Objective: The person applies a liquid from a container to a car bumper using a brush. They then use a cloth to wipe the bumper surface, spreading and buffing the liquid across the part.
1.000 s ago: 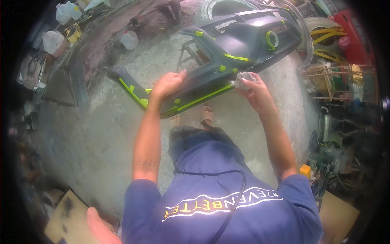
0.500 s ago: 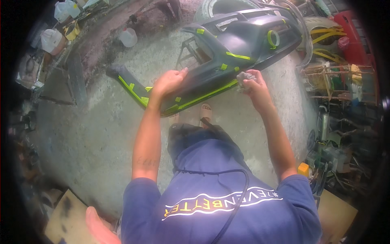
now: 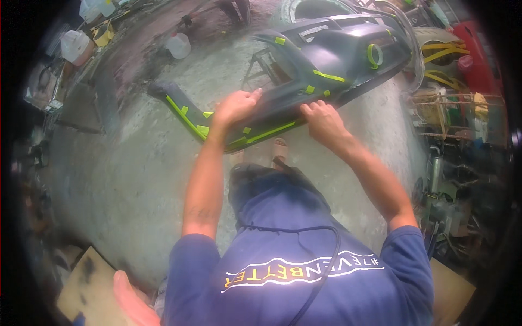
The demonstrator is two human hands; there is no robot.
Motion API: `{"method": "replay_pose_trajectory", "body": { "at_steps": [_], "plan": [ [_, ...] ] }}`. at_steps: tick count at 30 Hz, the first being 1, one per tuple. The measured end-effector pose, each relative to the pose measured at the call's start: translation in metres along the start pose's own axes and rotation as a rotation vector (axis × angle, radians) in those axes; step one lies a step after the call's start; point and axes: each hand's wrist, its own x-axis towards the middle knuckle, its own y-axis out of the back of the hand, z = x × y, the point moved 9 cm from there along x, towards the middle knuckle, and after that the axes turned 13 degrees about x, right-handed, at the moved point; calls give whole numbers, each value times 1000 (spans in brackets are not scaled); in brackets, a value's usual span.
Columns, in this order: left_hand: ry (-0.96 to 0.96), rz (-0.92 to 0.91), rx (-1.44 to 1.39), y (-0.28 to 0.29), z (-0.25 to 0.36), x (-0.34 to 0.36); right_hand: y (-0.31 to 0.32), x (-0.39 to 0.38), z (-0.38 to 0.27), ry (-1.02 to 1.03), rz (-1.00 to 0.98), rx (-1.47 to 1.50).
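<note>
Panel [image 3: 280, 103] of dark, glossy, moulded material, shaped like a vehicle bumper cover, slants from left of centre to the upper right of the head view, above a pale grey concrete floor [image 3: 136, 163]. The bare left hand [image 3: 236, 107] lies over it at upper centre, fingers curled and thumb forward; whether it grips the panel cannot be told. The bare right hand [image 3: 322, 119], right of centre, bunches its fingers narrowly at the lower edge, near the end of a long bright-green tape strip [image 3: 269, 132]; anything pinched there is hidden. The step in hand seems to be fingertip work along that taped edge, the left hand steadying. The next move would likely call for a light, close touch and a well-braced panel.

The navy-blue cloth shirt [image 3: 261, 304] at bottom centre bears a white-edged band of white and yellow lettering, upside down. No label is legible on the translucent plastic jug [image 3: 178, 45] at upper left.
</note>
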Motion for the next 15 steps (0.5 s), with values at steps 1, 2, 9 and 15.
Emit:
{"method": "replay_pose_trajectory", "body": {
  "at_steps": [1,2,9,15],
  "plan": [
    [11,-26,-8,-1,0,0,-7,3,-5,-25,-10,-9],
    [22,-53,-16,-2,1,0,-13,6,-10,-52,-20,-18],
    [3,2,-8,-12,-10,14,-29,21,-70,22,-24,145],
    [-35,-19,8,-7,-9,14,-47,41,-133,165,-136,149]
  ]
}}
